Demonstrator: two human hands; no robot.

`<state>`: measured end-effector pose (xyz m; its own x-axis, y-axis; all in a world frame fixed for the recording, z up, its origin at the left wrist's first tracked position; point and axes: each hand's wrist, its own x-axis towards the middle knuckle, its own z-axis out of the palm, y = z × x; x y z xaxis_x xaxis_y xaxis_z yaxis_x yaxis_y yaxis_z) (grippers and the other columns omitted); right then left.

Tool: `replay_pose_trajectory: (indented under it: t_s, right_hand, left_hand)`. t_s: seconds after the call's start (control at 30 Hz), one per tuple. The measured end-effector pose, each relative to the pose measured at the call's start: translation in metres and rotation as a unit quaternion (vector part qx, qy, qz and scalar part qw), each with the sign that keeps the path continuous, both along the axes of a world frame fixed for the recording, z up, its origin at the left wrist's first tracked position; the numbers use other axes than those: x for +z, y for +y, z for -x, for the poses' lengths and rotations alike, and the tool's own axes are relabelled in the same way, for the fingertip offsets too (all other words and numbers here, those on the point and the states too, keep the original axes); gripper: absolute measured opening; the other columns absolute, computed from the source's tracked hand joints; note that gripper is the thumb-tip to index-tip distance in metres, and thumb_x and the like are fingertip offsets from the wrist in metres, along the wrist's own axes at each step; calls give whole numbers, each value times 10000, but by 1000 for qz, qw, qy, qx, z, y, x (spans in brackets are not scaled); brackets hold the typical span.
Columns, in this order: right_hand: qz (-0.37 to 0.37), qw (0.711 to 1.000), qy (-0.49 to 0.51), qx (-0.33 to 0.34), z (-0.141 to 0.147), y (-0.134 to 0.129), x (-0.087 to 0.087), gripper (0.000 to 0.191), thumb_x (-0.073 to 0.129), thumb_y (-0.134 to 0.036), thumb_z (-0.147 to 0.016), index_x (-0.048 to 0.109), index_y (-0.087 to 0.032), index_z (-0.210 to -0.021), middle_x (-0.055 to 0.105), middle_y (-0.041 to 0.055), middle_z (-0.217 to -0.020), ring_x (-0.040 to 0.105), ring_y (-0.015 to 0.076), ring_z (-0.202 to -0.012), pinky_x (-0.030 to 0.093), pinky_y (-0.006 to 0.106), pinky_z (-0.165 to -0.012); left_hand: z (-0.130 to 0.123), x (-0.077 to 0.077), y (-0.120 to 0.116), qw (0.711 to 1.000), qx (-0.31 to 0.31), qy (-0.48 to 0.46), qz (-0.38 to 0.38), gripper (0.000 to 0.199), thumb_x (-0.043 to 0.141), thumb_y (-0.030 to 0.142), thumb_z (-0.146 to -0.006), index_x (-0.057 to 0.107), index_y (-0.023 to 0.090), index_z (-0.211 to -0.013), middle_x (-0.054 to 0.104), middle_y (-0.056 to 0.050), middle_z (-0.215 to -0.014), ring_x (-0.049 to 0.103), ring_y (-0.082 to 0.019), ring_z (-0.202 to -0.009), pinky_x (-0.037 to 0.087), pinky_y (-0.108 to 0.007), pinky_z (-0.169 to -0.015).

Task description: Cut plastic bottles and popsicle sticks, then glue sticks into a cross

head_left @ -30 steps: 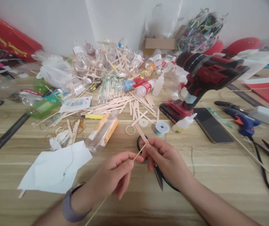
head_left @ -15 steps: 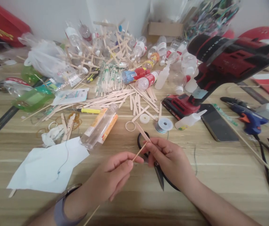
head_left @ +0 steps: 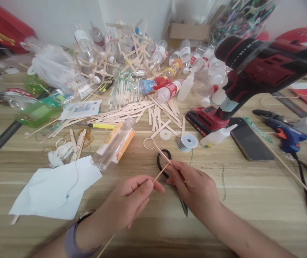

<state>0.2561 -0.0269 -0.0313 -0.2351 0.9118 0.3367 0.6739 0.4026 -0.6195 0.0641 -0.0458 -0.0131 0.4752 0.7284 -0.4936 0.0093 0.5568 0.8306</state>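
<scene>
My left hand (head_left: 133, 199) pinches a long thin wooden skewer (head_left: 160, 172). Its tip points up to the right and its other end emerges below my wrist. Between the fingers of my right hand (head_left: 193, 184) is a flat wooden popsicle stick (head_left: 162, 152), turned partly edge-on. The skewer's tip meets the stick at the right fingertips; whether they are joined I cannot tell. Black-handled scissors (head_left: 160, 163) lie under my right hand, which hides part of them. A clear ring (head_left: 148, 143) is just beyond the stick's far end.
A red drill (head_left: 250, 71) stands at right, near a glue bottle (head_left: 215, 138), a phone (head_left: 250, 139) and a glue gun (head_left: 288, 134). A thread spool (head_left: 187, 142) is ahead. Left lie a plastic bottle (head_left: 113, 145) and white paper (head_left: 48, 191). Loose sticks (head_left: 132, 111) and bottles fill the back.
The popsicle stick has turned in my right fingers, from its broad face toward its narrow edge. My left hand still holds the skewer in nearly the same place.
</scene>
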Motion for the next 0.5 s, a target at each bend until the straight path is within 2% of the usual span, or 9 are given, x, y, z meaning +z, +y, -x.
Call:
replay_pose_trajectory:
  t_s: [0.1, 0.23, 0.4, 0.5]
  right_hand:
    - [-54, 998, -36, 2, 0, -1, -3, 251, 438, -267, -1012, 680, -212, -979, 684, -14, -562, 667, 150, -499, 489, 237, -517]
    - [-97, 994, -52, 7, 2, -1, -3, 252, 440, -232, -1016, 680, -186, -954, 652, -21, -521, 637, 136, -450, 469, 226, -497]
    - [-127, 988, -90, 4, 3, -1, -1, 303, 398, -252, -1033, 687, -196, -959, 704, 0, -586, 638, 132, -459, 464, 227, -491]
    - [-132, 987, -96, 12, 1, -2, 0, 293, 408, -254, -1026, 691, -198, -974, 735, 14, -649, 648, 137, -481, 458, 231, -482]
  left_hand:
    - [0, -2, -1, 1000, 11, -14, 13, 418, 488, 591, -909, 592, 190, -852, 229, 142, -389, 136, -65, -352, 99, -205, -361]
    - [2, -3, -1, 1000, 2, 2, 1, 412, 470, 584, -924, 596, 197, -858, 235, 132, -409, 147, -76, -380, 115, -218, -389]
    - [3, 2, -2, 984, -31, 120, -125, 370, 413, 487, -977, 640, 200, -914, 293, 91, -529, 258, -105, -477, 219, -234, -475]
    - [3, 2, -5, 966, -31, 176, -187, 352, 410, 435, -979, 656, 205, -880, 421, 47, -592, 373, -135, -557, 284, -250, -534]
